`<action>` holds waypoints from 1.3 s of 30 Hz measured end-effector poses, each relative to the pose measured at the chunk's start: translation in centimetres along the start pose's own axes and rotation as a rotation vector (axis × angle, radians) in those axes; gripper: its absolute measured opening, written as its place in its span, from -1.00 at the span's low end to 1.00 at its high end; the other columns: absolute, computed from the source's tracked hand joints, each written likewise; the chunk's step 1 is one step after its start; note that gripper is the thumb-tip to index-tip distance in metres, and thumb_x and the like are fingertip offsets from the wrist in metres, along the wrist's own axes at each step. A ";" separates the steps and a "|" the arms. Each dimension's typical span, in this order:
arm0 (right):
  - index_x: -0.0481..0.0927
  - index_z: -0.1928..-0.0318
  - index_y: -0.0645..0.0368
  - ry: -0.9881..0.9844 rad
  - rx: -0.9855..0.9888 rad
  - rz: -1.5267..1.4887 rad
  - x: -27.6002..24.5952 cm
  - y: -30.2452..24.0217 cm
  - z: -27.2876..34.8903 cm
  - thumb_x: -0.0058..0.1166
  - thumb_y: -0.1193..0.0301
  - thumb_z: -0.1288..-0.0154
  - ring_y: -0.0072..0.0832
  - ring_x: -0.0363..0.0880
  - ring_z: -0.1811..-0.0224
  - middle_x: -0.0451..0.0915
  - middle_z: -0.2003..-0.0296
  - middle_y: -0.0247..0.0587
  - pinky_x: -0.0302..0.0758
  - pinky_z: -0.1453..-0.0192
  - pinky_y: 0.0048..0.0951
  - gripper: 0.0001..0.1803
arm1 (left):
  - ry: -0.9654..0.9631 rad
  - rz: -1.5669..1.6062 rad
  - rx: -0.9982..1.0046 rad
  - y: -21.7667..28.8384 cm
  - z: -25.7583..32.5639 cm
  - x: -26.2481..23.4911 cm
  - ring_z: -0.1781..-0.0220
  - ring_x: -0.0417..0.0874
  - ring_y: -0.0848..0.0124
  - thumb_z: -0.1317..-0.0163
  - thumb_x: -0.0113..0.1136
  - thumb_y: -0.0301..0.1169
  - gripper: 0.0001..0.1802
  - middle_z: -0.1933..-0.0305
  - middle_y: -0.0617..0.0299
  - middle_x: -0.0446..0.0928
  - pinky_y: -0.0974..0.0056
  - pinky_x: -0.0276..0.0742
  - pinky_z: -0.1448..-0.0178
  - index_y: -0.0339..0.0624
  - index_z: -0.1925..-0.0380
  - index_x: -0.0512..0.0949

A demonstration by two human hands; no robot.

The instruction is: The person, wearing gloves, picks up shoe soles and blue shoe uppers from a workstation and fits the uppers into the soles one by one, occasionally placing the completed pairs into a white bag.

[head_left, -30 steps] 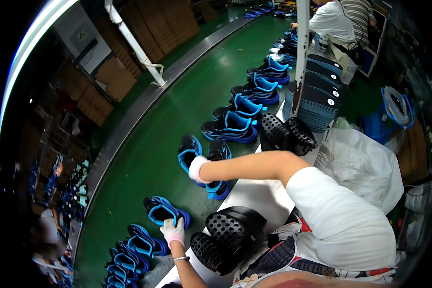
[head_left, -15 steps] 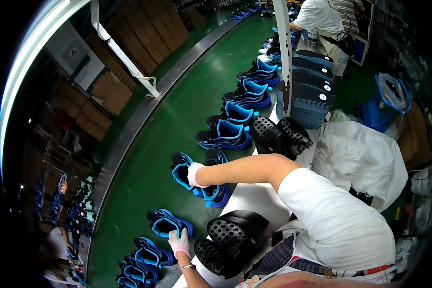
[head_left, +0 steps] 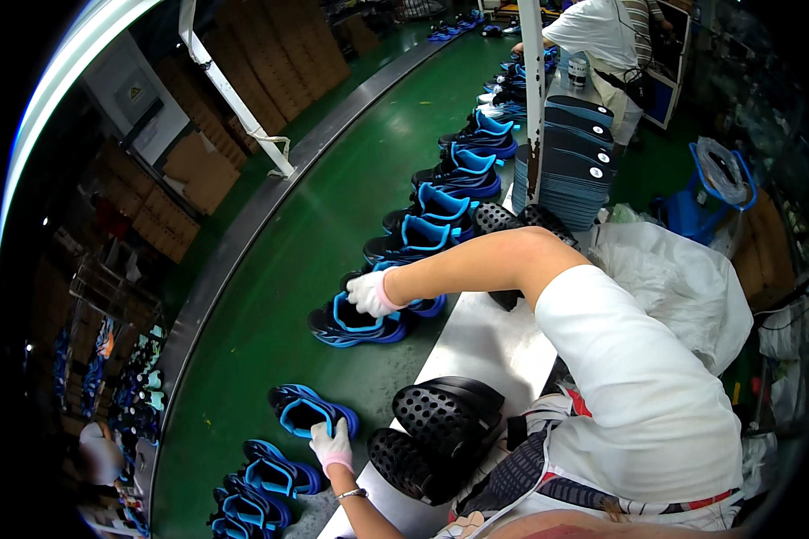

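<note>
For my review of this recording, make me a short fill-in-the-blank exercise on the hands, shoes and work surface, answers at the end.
1. The left hand touches a black shoe with a collar lined in bright ____.
2. The right hand is on a second shoe, whose toe points toward the picture's ____ side.
3. The work surface under the shoes is ____.
4. The person's right sleeve is ____.

Missing words: blue; left; green; white.

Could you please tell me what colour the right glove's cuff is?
The cuff is pale pink, best seen in the head view.
</note>
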State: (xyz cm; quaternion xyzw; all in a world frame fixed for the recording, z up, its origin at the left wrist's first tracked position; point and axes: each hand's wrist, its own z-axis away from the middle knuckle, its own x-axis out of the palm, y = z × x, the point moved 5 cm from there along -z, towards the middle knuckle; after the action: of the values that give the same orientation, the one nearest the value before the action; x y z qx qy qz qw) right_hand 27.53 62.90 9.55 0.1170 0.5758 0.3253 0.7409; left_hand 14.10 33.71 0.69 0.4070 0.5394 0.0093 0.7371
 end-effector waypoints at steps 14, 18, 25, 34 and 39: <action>0.68 0.16 0.12 0.483 0.133 -1.235 -17.3 -7.6 13.5 0.02 0.07 -0.25 -0.12 0.64 0.17 0.68 0.26 -0.06 0.55 0.10 -0.18 -0.59 | -0.086 -0.058 0.094 0.2 0.7 0.3 -0.02 0.57 -0.04 -0.07 0.36 -0.09 -0.55 0.20 -0.12 0.60 0.07 0.44 -0.16 -0.24 0.20 0.61; 0.68 0.14 0.14 0.387 0.110 -1.197 -20.0 -11.9 16.2 0.14 -0.04 -0.15 -0.07 0.60 0.09 0.65 0.17 -0.03 0.54 0.05 -0.11 -0.49 | -0.060 -0.020 0.162 -0.4 0.8 0.3 -0.17 0.51 0.00 -0.11 0.33 -0.18 -0.50 -0.12 -0.11 0.49 0.12 0.38 -0.27 -0.25 0.01 0.56; 0.58 -0.03 0.07 0.307 0.166 -1.090 -17.3 -15.6 16.2 0.15 0.10 -0.15 -0.14 0.52 -0.02 0.58 0.08 -0.08 0.51 -0.03 -0.14 -0.52 | 0.035 -0.001 0.206 1.5 4.1 -0.5 -0.35 0.36 0.02 -0.16 0.29 -0.19 -0.33 -0.31 -0.08 0.35 0.15 0.27 -0.40 -0.18 -0.26 0.39; 0.57 0.11 0.15 0.338 0.229 -0.981 -17.7 -15.5 16.8 0.19 0.09 -0.10 -0.15 0.55 0.06 0.56 0.20 -0.06 0.53 0.05 -0.15 -0.55 | 0.082 0.049 0.203 1.8 5.4 -0.5 -0.31 0.38 0.00 -0.18 0.27 -0.26 -0.37 -0.28 -0.09 0.35 0.14 0.28 -0.37 -0.18 -0.26 0.37; 0.56 0.09 0.13 0.291 0.198 -1.007 -18.1 -15.2 16.1 0.22 0.09 -0.07 -0.15 0.54 0.06 0.55 0.18 -0.07 0.53 0.06 -0.15 -0.53 | 0.149 0.114 0.254 0.4 5.5 -0.6 -0.26 0.43 0.02 -0.19 0.27 -0.34 -0.41 -0.23 -0.05 0.39 0.13 0.31 -0.34 -0.18 -0.23 0.40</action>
State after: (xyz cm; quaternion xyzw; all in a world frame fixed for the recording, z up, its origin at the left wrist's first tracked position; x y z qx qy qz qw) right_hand 45.50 43.41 20.33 -0.1509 0.6853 -0.1138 0.7033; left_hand 18.46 30.44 1.84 0.5252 0.5656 0.0131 0.6357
